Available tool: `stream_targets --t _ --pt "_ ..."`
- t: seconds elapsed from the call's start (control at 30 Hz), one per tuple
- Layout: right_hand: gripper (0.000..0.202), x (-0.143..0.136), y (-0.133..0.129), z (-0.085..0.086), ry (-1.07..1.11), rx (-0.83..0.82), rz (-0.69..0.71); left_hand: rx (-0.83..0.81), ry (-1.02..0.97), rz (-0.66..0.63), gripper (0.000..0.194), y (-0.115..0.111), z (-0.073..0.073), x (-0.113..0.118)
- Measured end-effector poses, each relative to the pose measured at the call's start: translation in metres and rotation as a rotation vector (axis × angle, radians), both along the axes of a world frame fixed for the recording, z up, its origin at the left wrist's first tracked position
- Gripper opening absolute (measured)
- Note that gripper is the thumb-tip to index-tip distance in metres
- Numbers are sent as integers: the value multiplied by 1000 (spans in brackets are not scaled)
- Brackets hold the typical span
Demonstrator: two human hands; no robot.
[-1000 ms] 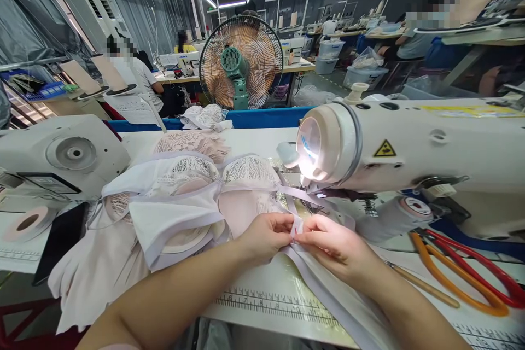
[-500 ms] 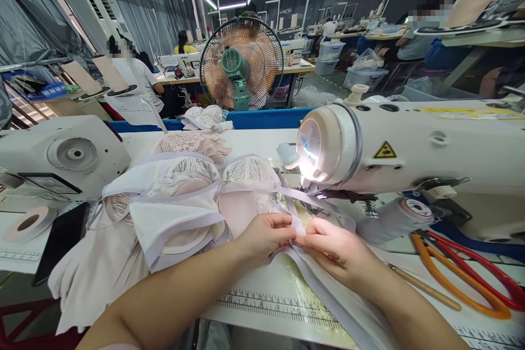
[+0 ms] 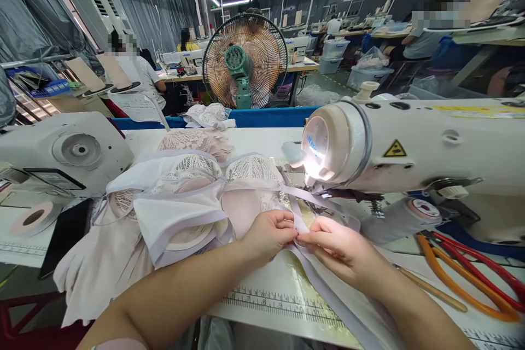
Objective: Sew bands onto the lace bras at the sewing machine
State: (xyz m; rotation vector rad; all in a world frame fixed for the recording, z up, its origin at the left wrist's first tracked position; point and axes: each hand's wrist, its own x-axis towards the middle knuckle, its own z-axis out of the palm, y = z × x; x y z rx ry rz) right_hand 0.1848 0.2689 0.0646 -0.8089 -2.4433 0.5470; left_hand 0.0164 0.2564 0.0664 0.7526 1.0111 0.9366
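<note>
Both hands meet at a pale lilac fabric band (image 3: 314,276) in front of the sewing machine (image 3: 394,147). My left hand (image 3: 273,234) pinches the band's edge between thumb and fingers. Close beside it on the right, my right hand (image 3: 336,246) is closed on the same band, fingertips nearly touching the left ones. The band runs down toward the table's front edge. Lace bra cups (image 3: 252,175) lie behind and left of my hands, joined to white and lilac fabric pieces (image 3: 176,224). A lamp glows at the machine's needle end.
Orange-handled scissors (image 3: 459,279) and a wooden-handled tool (image 3: 435,289) lie at right, near a thread cone (image 3: 394,221). At left are a tape roll (image 3: 35,219), a black phone-like slab (image 3: 68,235) and another machine (image 3: 77,147). A large fan (image 3: 246,60) stands behind; several people sit farther back.
The view has shifted slightly, so most things appear a little further right. Both hands keep their hold on the band, with only slight finger movement.
</note>
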Motion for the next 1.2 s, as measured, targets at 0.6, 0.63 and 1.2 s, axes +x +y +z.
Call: stream_targets --t 0.6,0.63,1.2 --pt "22 -5 3 -11 -29 145 -196 436 254 -174 4 -4 -8 -2" --pt "23 -5 3 -10 -36 161 -202 454 282 -180 5 -4 -8 -2" --pt "18 -11 0 -6 -44 99 -251 413 322 -262 12 0 -3 -1"
